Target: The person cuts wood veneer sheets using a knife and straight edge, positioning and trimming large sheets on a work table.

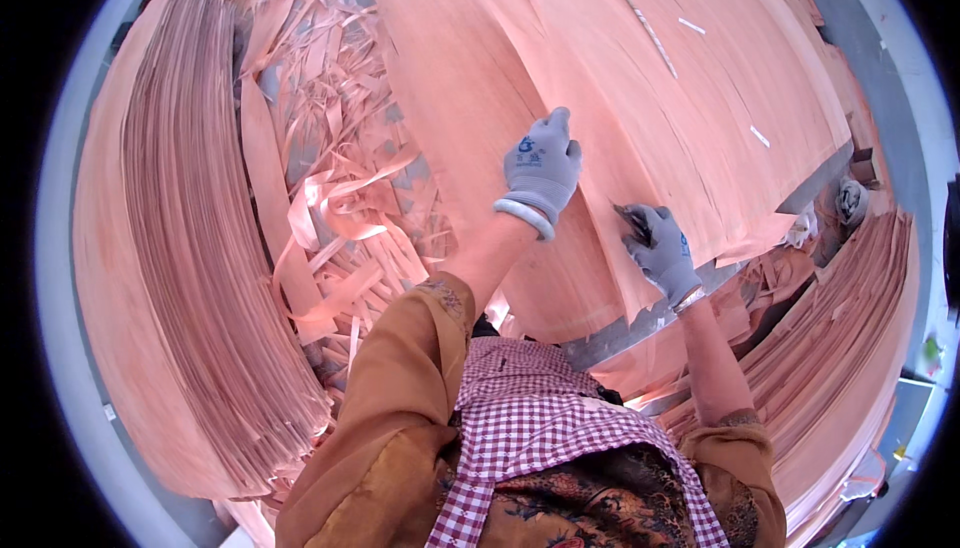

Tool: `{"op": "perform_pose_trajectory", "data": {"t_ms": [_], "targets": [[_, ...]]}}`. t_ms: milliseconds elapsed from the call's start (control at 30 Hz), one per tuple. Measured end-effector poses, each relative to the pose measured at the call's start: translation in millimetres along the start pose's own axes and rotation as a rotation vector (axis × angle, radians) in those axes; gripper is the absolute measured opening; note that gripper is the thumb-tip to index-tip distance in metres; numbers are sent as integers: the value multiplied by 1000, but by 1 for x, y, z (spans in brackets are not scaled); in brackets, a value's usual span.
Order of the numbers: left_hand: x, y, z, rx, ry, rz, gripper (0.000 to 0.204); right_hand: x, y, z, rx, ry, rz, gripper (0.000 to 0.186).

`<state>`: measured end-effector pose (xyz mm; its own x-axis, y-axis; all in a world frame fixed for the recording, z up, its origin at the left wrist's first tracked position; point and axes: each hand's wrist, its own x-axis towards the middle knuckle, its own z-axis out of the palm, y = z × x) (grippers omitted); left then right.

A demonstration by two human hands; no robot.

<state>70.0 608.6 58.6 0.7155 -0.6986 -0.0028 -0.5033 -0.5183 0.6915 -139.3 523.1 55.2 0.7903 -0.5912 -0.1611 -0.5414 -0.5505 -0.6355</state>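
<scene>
Thin reddish wood veneer sheets (pixel 690 88) lie in a broad layered stack before me. My left hand (pixel 543 163), in a pale grey glove, is closed at the raised edge of a long veneer sheet (pixel 455 68); its fingertips are partly hidden, and the edge runs into them. To its right and nearer me, my right hand (pixel 662 256), gloved the same way, grips a small dark knife (pixel 634 220). The knife's tip points left, just over the veneer by the sheet's edge. Most of its handle is hidden in the fingers.
A tall stack of veneer (pixel 190 218) stands at the left. Between it and the sheets lies a heap of curled veneer offcuts (pixel 345 208). Another veneer stack (pixel 850 318) is at the lower right, near a crumpled grey cloth (pixel 852 202). Small white strips (pixel 691 26) lie on the sheets.
</scene>
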Motion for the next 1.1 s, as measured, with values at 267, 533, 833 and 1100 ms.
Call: {"op": "perform_pose_trajectory", "data": {"t_ms": [267, 533, 833, 1100], "targets": [[26, -68, -31, 427, 246, 288, 43, 0, 7, -7, -24, -85, 26, 45], [102, -119, -26, 634, 143, 270, 48, 41, -32, -35, 428, -302, 211, 27], [104, -122, -25, 580, 145, 284, 46, 212, -140, 42, 26, -306, 227, 28], [106, -126, -20, 625, 189, 302, 47, 212, -129, 71, -433, -242, 96, 31]]}}
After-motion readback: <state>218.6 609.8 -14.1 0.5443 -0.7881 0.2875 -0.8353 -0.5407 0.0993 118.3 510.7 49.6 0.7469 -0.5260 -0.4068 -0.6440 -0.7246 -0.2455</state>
